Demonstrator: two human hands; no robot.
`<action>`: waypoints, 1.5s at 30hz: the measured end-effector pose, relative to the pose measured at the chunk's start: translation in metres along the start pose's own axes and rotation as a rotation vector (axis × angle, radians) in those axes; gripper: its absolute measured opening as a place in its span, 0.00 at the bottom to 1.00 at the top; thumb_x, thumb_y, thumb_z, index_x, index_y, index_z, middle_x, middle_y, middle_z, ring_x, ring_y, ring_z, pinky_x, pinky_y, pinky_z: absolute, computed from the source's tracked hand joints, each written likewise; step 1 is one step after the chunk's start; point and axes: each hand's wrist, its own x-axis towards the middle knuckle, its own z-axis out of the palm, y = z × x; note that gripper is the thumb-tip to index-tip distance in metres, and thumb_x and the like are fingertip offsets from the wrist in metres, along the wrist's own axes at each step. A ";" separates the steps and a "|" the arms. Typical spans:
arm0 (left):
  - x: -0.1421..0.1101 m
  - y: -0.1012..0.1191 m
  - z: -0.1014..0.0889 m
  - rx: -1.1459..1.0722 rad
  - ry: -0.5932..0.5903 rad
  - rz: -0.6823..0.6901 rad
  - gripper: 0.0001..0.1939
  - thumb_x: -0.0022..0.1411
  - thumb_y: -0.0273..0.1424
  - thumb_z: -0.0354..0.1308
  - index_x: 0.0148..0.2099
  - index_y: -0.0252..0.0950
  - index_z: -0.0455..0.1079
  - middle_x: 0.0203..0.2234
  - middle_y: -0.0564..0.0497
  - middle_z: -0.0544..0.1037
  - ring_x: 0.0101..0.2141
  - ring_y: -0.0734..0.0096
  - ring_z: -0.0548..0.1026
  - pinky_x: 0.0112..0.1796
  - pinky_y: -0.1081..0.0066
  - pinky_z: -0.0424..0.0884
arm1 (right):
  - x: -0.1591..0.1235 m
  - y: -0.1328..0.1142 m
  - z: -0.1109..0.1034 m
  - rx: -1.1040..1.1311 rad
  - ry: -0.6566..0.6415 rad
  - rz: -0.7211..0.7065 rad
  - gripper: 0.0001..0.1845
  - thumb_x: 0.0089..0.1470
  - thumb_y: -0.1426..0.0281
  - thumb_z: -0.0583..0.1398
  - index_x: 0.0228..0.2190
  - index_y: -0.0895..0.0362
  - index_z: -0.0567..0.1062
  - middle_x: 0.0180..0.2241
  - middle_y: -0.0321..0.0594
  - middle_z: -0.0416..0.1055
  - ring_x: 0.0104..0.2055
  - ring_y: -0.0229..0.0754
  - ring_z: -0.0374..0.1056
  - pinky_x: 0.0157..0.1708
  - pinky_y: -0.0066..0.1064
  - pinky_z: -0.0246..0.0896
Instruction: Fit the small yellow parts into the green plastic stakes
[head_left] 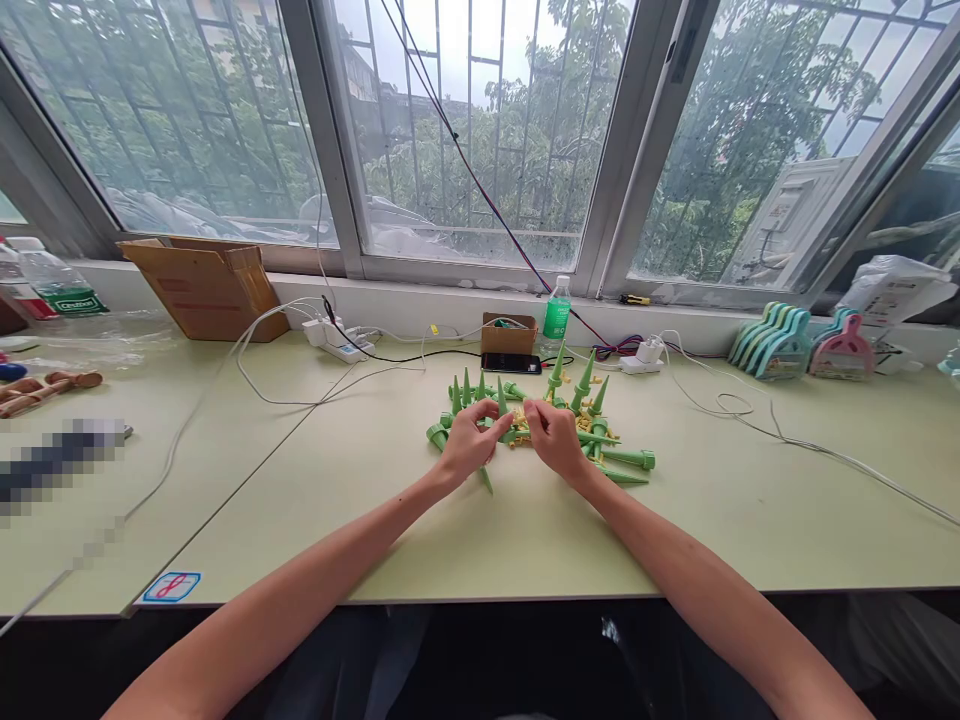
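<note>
My left hand (471,440) is closed around a green pointed watering spike (502,397), its tip upward near the thumb and fingers. Close beside it, my right hand (553,437) is curled with the fingers pressed together; whatever it pinches is hidden. More green spikes surround both hands: several stand tip-up behind the left hand, and others (628,458) lie or stand to the right. Small yellow pieces (592,424) are heaped between and behind the hands, partly covered by the right hand.
Behind the pile are a black phone (510,363), a small cardboard box (523,333) and a green-labelled bottle (556,312). White cables and power strips (345,346) run along the sill. Teal and pink plastic pieces (841,345) stand at the right, a larger carton (206,290) at the left.
</note>
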 end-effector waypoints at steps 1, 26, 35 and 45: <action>0.000 0.000 0.000 0.050 0.003 0.006 0.16 0.53 0.43 0.61 0.34 0.36 0.64 0.29 0.53 0.71 0.13 0.84 0.61 0.13 0.77 0.54 | 0.001 0.001 -0.001 -0.011 0.016 0.007 0.23 0.64 0.61 0.48 0.18 0.55 0.55 0.14 0.29 0.48 0.17 0.33 0.43 0.20 0.28 0.41; -0.001 -0.006 0.001 0.456 -0.045 0.259 0.15 0.53 0.37 0.61 0.42 0.36 0.67 0.30 0.54 0.70 0.20 0.79 0.61 0.26 0.74 0.60 | 0.014 0.013 -0.016 -0.355 -0.026 -0.024 0.19 0.65 0.63 0.48 0.24 0.57 0.67 0.20 0.36 0.62 0.22 0.37 0.55 0.24 0.28 0.42; -0.008 0.000 0.005 0.482 0.055 0.284 0.17 0.55 0.38 0.61 0.42 0.38 0.60 0.30 0.56 0.64 0.19 0.81 0.58 0.23 0.76 0.58 | 0.019 0.030 -0.017 -0.559 -0.373 -0.010 0.18 0.63 0.66 0.50 0.29 0.58 0.75 0.27 0.41 0.68 0.32 0.40 0.63 0.37 0.30 0.50; -0.018 -0.002 0.015 0.544 -0.004 0.536 0.11 0.59 0.31 0.56 0.27 0.36 0.57 0.19 0.59 0.59 0.19 0.81 0.55 0.23 0.77 0.55 | 0.019 0.033 -0.013 -0.487 -0.474 0.048 0.12 0.60 0.69 0.55 0.31 0.59 0.77 0.31 0.42 0.70 0.35 0.40 0.65 0.38 0.28 0.53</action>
